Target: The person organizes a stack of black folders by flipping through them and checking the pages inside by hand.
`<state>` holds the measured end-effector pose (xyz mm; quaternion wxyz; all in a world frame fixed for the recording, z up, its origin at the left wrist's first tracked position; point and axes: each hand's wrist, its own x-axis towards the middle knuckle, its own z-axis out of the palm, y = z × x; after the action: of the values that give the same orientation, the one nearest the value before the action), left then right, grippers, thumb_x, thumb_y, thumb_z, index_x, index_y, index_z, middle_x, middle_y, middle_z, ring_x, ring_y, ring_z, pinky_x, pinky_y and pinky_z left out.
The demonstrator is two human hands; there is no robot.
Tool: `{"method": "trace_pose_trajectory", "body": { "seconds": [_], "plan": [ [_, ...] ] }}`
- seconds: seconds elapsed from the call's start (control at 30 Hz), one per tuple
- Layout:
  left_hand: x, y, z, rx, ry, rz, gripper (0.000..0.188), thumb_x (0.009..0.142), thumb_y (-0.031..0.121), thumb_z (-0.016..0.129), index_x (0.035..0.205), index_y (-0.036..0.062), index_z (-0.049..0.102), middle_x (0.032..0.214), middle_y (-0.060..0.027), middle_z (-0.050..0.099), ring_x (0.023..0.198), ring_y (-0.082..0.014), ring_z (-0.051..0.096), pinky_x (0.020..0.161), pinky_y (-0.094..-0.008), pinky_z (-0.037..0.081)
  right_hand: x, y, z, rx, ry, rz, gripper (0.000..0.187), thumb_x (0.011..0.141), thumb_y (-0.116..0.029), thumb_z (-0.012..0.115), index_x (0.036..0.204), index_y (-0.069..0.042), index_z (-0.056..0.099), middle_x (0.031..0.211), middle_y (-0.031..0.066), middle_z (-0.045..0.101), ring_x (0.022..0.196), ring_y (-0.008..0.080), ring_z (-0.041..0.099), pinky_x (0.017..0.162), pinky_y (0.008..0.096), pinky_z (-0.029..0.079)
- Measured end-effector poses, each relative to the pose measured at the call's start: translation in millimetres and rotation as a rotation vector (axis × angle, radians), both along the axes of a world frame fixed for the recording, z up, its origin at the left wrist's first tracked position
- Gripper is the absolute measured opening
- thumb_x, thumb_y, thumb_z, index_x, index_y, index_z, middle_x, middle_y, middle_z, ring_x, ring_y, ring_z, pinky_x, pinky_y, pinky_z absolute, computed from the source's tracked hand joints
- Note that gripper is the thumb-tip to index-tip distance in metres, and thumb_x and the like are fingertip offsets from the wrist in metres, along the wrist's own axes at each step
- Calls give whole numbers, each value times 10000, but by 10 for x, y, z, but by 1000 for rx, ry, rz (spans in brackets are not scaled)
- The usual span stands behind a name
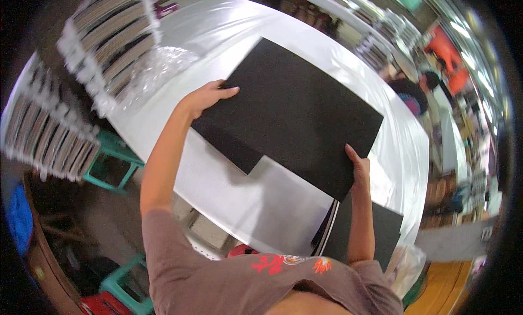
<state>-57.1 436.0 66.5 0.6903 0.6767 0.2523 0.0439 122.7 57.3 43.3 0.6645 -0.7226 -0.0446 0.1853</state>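
Note:
A large flat black board (299,108) is tilted above the white-covered table (212,176), held between my two hands. My left hand (206,100) grips its left edge, thumb on the top face and the other fingers hidden beneath. On the right edge, my right hand (358,168) holds it the same way, thumb on top. A black piece (231,146) shows at the board's near left; whether it is separate, I cannot tell. Beside it a pale rectangular area (289,187) meets the board's near edge. Under my right forearm lies a stack of black boards (376,233).
Tall stacks of layered sheets (117,37) stand at the left, with crumpled clear plastic (163,70) beside them. Green stools (111,162) are on the floor at left. A person (408,91) is at the far right, near other loaded tables. A plastic bag (406,268) hangs at lower right.

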Motion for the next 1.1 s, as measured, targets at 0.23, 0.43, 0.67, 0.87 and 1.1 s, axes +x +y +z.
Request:
{"method": "trace_pose_trajectory", "body": {
  "seconds": [0.23, 0.43, 0.67, 0.87, 1.1],
  "plan": [
    [132, -1083, 147, 65, -182, -67, 653, 846, 217, 630, 1339, -61, 305, 1247, -235, 486, 1176, -267, 462, 991, -328, 349, -384, -1083, 382, -2, -240, -282, 566, 586, -132, 813, 1079, -5, 565, 986, 90, 619, 895, 209, 590, 817, 348, 464],
    [880, -2081, -567, 123, -570, -292, 547, 880, 213, 605, 1323, 14, 354, 1201, -130, 508, 1107, -209, 453, 976, -308, 325, -1130, -2261, 327, 167, -530, -650, 587, 568, 20, 778, 1099, 11, 528, 1005, 93, 602, 894, 214, 588, 863, 336, 460],
    [1461, -3219, -684, -27, -558, -605, 647, 889, 107, 575, 1412, 2, 210, 1338, -109, 397, 1153, -185, 414, 951, -275, 354, -1765, -3376, -237, 8, -475, -940, 723, 513, -19, 843, 1146, 9, 494, 1059, 98, 575, 950, 225, 564, 876, 343, 461],
    [1316, -3224, -736, 367, -171, -412, 733, 855, 251, 629, 1406, -3, 218, 1434, -219, 273, 1304, -325, 303, 1061, -403, 255, -1940, -3388, -263, -109, -235, -826, 679, 482, -120, 898, 1060, -1, 563, 1044, 89, 608, 949, 190, 577, 841, 326, 479],
    [255, -5423, 875, 1254, -1124, -501, 1003, 648, 533, 738, 1365, -27, 314, 1336, -219, 416, 1280, -380, 338, 1060, -503, 199, -2000, -3697, -430, -169, -460, -519, 773, 502, -229, 898, 1150, -24, 530, 1119, 82, 594, 999, 172, 558, 868, 322, 441]
  ]
}}
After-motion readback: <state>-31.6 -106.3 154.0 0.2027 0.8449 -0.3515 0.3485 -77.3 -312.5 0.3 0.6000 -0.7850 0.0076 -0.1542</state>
